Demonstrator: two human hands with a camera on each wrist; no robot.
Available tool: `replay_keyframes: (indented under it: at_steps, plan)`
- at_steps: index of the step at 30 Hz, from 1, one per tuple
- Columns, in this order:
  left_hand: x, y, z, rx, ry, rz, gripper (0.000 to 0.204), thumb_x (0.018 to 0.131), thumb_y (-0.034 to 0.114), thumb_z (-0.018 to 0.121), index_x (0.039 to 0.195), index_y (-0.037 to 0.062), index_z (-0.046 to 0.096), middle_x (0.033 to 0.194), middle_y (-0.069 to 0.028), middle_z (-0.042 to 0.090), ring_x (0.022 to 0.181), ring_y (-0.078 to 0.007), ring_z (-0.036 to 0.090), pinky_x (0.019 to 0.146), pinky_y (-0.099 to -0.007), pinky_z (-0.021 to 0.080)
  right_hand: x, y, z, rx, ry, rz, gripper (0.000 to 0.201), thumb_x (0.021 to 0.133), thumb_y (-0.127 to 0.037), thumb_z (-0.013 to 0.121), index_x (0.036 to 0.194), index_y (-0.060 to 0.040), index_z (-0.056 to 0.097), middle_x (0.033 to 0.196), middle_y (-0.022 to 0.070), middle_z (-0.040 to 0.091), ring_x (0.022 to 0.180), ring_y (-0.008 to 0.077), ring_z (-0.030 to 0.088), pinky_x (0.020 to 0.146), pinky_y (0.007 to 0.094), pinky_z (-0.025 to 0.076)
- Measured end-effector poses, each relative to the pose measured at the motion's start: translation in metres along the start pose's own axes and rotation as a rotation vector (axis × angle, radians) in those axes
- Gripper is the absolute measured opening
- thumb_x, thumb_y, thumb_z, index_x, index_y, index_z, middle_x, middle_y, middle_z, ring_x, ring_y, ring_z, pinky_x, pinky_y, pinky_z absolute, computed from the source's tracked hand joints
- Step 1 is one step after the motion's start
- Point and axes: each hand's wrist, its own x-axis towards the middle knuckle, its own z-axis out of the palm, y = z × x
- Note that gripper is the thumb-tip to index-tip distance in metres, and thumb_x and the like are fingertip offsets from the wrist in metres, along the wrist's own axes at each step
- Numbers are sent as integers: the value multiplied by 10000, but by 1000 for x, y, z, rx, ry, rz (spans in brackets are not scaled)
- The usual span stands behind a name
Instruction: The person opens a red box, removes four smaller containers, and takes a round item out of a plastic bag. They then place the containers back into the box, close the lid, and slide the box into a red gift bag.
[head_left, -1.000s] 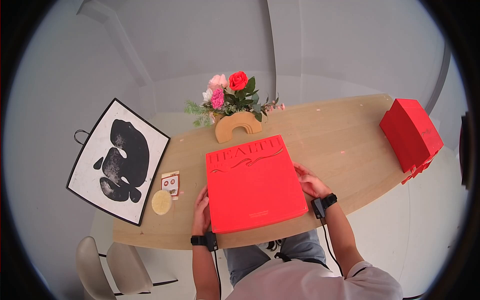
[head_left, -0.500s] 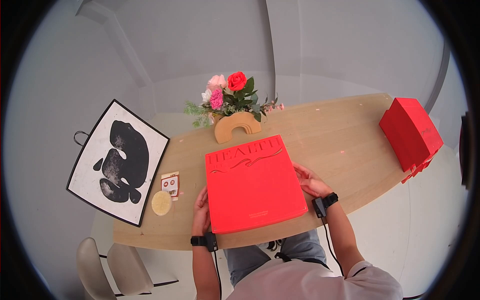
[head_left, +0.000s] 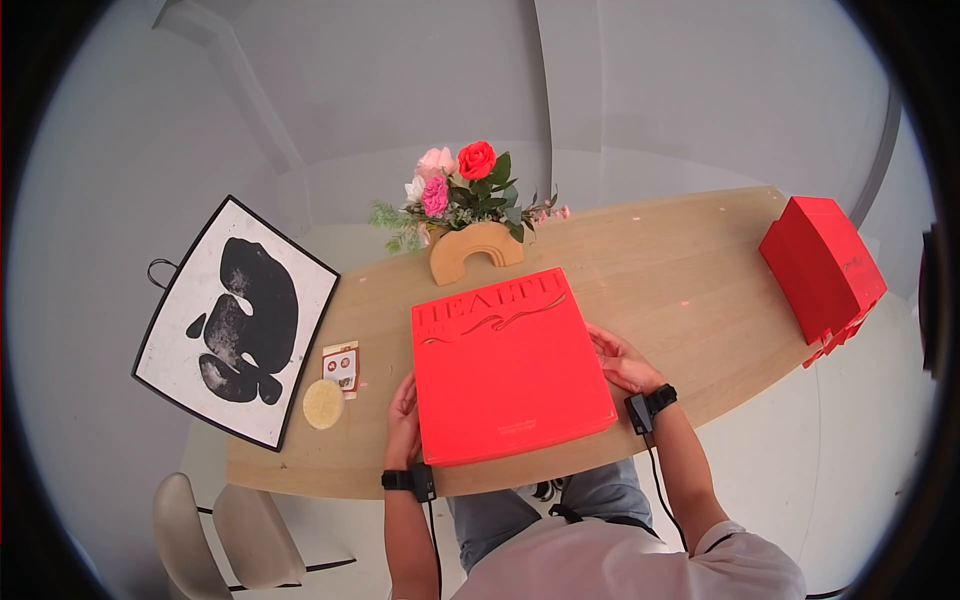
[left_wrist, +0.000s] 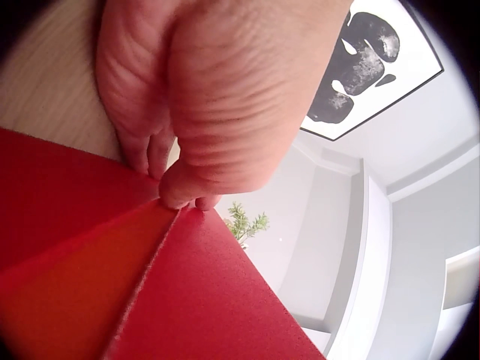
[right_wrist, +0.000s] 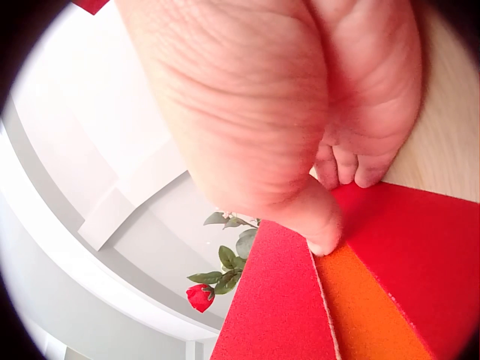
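Pale wood-grain table [head_left: 690,290], one large red box [head_left: 515,380] between two hands.
Head view: the square box lies closed, contents hidden, embossed HEALTH along its 12 o'clock edge; the left hand [head_left: 403,425] grips its side at 8 o'clock, the right hand [head_left: 625,365] at 3, fingers partly bent. One arch-shaped tan vase [head_left: 475,250] near 12 holds red, pink, magenta and white blooms; one round, rough yellow disc [head_left: 323,405] touches printed cards [head_left: 341,368] at 9; one angular red package [head_left: 825,270] stands between 2 and 3. Left wrist view: bent fingers and thumb bear on red card beside an orange band [left_wrist: 90,277]. Right wrist view: thumb tip at the orange band, three fingertips on the red side.
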Motion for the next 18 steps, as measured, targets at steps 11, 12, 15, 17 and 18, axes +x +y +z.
replay_keyframes:
  at_steps: [11, 12, 15, 17, 18]
  plan:
    - [-2, 7, 7, -6, 0, -15, 599, 975, -72, 552, 1540, 9, 369, 1504, -127, 526, 1332, -219, 556, 1076, -341, 503, -4, -10, 9, -76, 1, 49, 698, 986, -10, 607, 1590, -13, 259, 1621, 136, 347, 1498, 226, 340, 1217, 362, 320]
    - [-3, 10, 10, -44, -1, -29, 593, 979, -71, 540, 1541, 7, 367, 1507, -130, 522, 1335, -223, 554, 1082, -341, 498, -3, -6, 6, -35, 27, 42, 648, 1012, -39, 568, 1585, -8, 269, 1616, 135, 356, 1495, 225, 345, 1218, 361, 321]
    - [-5, 17, 16, -98, 4, -47, 592, 977, -71, 526, 1542, -1, 361, 1515, -139, 512, 1345, -231, 546, 1093, -342, 487, 2, 0, 1, 63, 21, 27, 555, 1059, -118, 495, 1567, 2, 305, 1602, 131, 379, 1483, 220, 363, 1219, 360, 321]
    - [-5, 17, 15, -114, 9, -52, 596, 973, -71, 524, 1542, -6, 358, 1519, -143, 507, 1351, -235, 541, 1098, -343, 481, 5, 3, -4, 120, -10, 19, 521, 1079, -168, 461, 1553, 7, 331, 1593, 128, 394, 1474, 216, 375, 1219, 359, 321]
    - [-4, 16, 13, -121, 0, -55, 612, 960, -73, 525, 1544, -11, 353, 1523, -148, 502, 1357, -238, 536, 1101, -345, 478, 5, 5, -8, 174, -2, 9, 513, 1082, -197, 457, 1540, 9, 350, 1584, 128, 406, 1466, 210, 384, 1218, 358, 323]
